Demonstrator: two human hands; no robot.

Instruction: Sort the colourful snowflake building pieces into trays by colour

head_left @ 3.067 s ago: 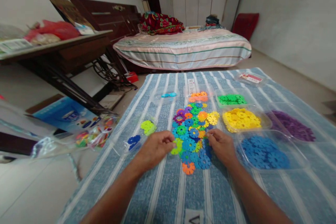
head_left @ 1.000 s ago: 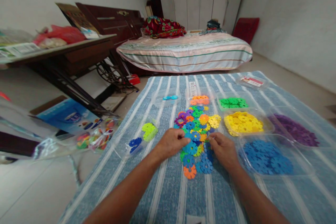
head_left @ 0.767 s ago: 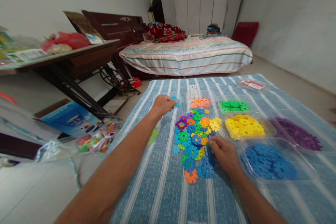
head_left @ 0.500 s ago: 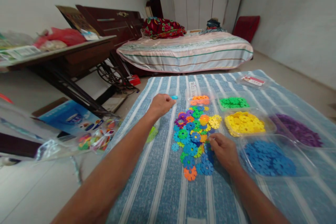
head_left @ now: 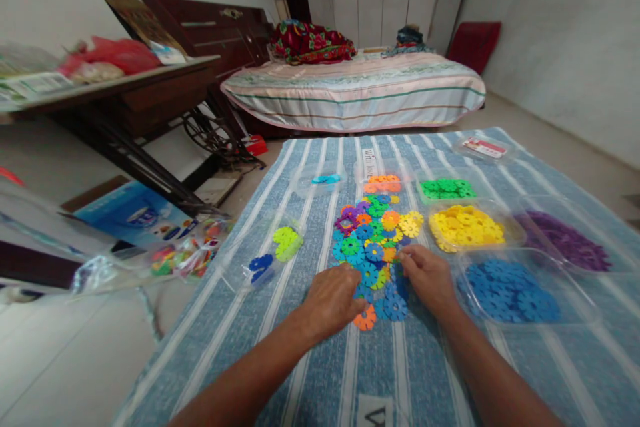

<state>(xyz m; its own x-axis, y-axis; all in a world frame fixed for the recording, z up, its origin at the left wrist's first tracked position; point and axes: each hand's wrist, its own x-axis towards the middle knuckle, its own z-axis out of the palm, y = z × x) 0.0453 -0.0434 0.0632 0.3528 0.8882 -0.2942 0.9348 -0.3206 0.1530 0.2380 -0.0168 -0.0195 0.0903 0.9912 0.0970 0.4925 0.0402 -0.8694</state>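
A mixed pile of snowflake-shaped plastic discs (head_left: pixel 373 252) lies mid-table. My left hand (head_left: pixel 333 300) is at the pile's near left edge, its fingers curled downward and their tips hidden. At the right edge of the pile is my right hand (head_left: pixel 427 277), thumb and fingers pinched together. What either hand grips, if anything, I cannot make out. An orange disc (head_left: pixel 365 317) lies just beside my left thumb. Light-blue discs (head_left: pixel 326 179) sit in a clear tray at the back left. Another clear tray, nearer, has lime discs (head_left: pixel 287 243) and dark-blue discs (head_left: pixel 261 268).
Clear trays on the striped cloth (head_left: pixel 300 387) hold orange discs (head_left: pixel 383 183), green discs (head_left: pixel 447 188), yellow discs (head_left: pixel 467 228), purple discs (head_left: pixel 565 240) and blue discs (head_left: pixel 510 290). A lidded box (head_left: pixel 484 147) sits at the back right. Beyond stands a bed (head_left: pixel 350 97).
My left hand has come back from the back-left tray to the pile's near left edge. The light-blue disc it held there is no longer seen in it. My right hand has barely moved.
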